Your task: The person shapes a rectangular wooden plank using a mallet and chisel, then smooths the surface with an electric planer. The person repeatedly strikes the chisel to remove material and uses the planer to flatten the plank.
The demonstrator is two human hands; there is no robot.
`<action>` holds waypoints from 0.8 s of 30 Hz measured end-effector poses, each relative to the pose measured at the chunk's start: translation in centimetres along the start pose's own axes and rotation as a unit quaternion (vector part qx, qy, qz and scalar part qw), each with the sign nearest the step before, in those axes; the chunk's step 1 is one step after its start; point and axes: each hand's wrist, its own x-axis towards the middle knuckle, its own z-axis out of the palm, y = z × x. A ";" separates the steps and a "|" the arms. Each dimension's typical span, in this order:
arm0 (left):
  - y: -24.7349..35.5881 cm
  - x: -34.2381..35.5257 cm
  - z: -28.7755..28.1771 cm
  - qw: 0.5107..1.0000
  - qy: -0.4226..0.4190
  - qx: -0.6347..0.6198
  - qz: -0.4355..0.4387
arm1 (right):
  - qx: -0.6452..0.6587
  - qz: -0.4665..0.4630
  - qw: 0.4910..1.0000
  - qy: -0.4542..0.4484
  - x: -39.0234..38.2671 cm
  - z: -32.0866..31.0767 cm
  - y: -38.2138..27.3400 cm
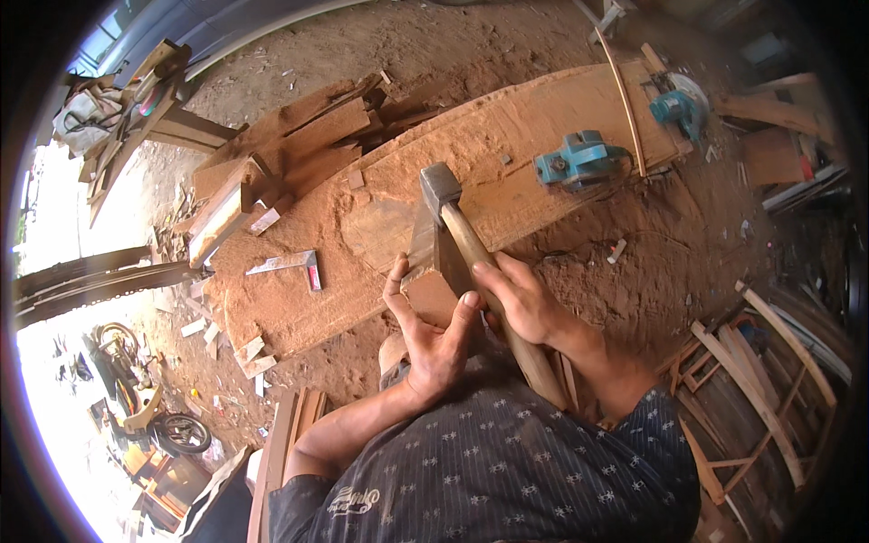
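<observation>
In the middle of the view, close to my body, my left hand (433, 342) holds a thick wooden block (431, 297) between thumb and fingers. Its flat end faces me and its darker sides run away from me. Whether it is part of a tool I cannot tell. My right hand (528, 303) is wrapped around the wooden handle of a hammer (464, 233). The square metal head lies at or just above the block's far end; whether they touch is unclear. The handle's lower end reaches back toward my shirt.
A broad plank (362, 231) covered in sawdust stretches across in front of me. On it are a teal electric planer (584, 161), a try square (294, 263) and a thin wood strip (623, 104). A teal circular saw (679, 110) sits farther right. Wooden frames (756, 389) stand at right.
</observation>
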 end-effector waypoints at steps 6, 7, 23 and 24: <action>-1.0 0.1 -0.9 1.000 -0.020 0.013 -0.017 | 0.143 0.214 0.966 -0.031 0.6 -1.0 -3.6; -0.1 0.1 -0.5 0.999 -0.031 -0.005 -0.040 | 0.150 0.190 0.970 -0.028 0.5 -1.0 -3.8; 1.0 2.3 -0.8 0.999 -0.020 0.033 0.026 | 0.128 0.253 0.959 -0.027 1.7 0.0 -0.6; 0.8 2.5 -1.0 0.998 -0.027 0.050 0.040 | 0.068 0.251 0.965 -0.019 1.9 0.0 0.9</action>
